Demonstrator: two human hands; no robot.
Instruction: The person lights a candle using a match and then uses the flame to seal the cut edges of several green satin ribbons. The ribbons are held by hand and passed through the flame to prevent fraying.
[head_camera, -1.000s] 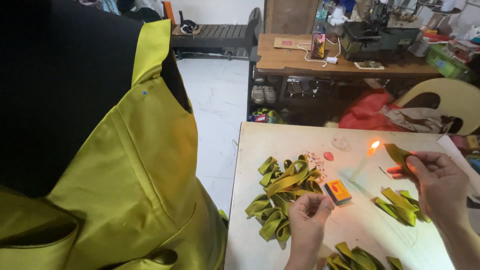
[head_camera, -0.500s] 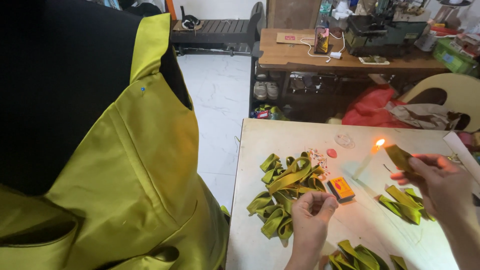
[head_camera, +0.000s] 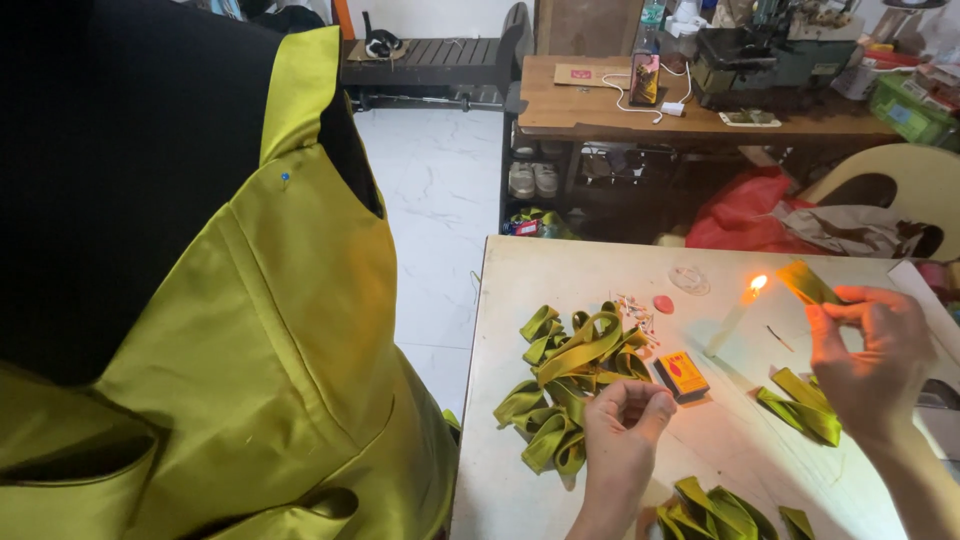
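Ribbon strip (head_camera: 806, 283), olive-green satin, is pinched between the thumb and fingers of the right hand (head_camera: 868, 352), its free end held just to the right of the flame on the lit candle (head_camera: 736, 315). That hand is closed around the strip, fingers curled in. The left hand (head_camera: 622, 420) hovers low over the surface (head_camera: 560, 270), fingertips drawn together in a loose pinch; whether it holds anything cannot be told.

Taking the candle as landmark: it stands slightly tilted on the pale surface, flame at its upper end. Just below and to its left lies a small matchbox (head_camera: 683, 375), a flat rectangular box with an orange-and-yellow face and a dark side. Further left is a tangled pile of ribbon pieces (head_camera: 565, 385) in the same olive green, and loose matchsticks (head_camera: 633, 310) lie scattered at the pile's upper edge. A small red round cap (head_camera: 663, 303) sits left of the candle's flame, with a clear disc (head_camera: 688, 278) just above it. Below and to the right of the candle lie folded ribbon pieces (head_camera: 800, 405), and more ribbon (head_camera: 715, 510) lies at the near edge.

Far left of the candle, a dress form (head_camera: 130, 180) wears an olive satin garment (head_camera: 280, 360) with a blue-headed pin (head_camera: 285, 178). Beyond the candle stands a wooden table (head_camera: 600, 105) with a flat brown packet bearing a red label (head_camera: 588, 74) and an upright phone (head_camera: 645, 78).
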